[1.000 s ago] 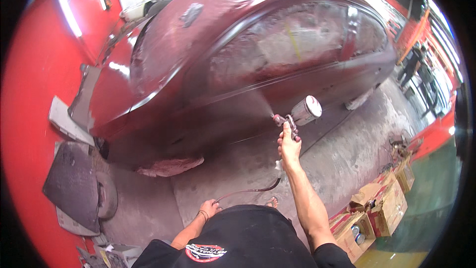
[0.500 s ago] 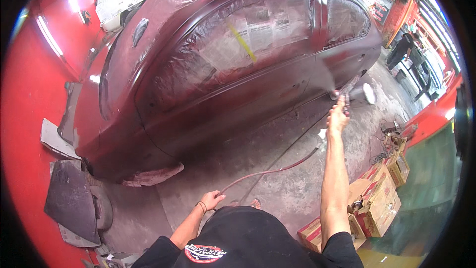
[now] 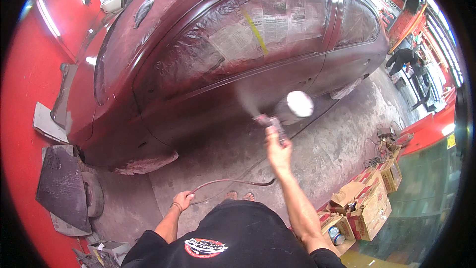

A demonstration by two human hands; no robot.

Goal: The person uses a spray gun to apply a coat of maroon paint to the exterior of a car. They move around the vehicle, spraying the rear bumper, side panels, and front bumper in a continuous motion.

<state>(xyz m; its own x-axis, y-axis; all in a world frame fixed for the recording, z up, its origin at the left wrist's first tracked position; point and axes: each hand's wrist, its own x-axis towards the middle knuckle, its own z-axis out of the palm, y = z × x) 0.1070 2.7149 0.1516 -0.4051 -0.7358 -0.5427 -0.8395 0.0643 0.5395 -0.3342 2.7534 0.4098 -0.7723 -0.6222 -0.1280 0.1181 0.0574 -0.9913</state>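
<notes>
My right hand (image 3: 279,153) is closed around a spray gun (image 3: 271,125), held out in front of the dark red car (image 3: 277,77). A cup with a white lid (image 3: 300,104) sits on the gun's right side. Pale mist leaves the nozzle toward the front door. With its fingers wrapped round, my left hand (image 3: 184,200) holds the reddish air hose (image 3: 218,181) low in front of me, and the hose arcs across to my right arm. Newspaper and plastic film (image 3: 267,25) cover the car's side windows, with a yellow tape strip on them.
Cardboard boxes (image 3: 364,213) with cans stand at the right. Dark panels (image 3: 62,188) and a wheel (image 3: 94,193) lean at the left by the red wall (image 3: 25,104). Another person (image 3: 404,60) bends over in the far right background. A dark line runs along the floor.
My right hand has swept the spray gun leftward along the car, from near the rear door to the front door. My left hand, still on the hose, has shifted slightly left.
</notes>
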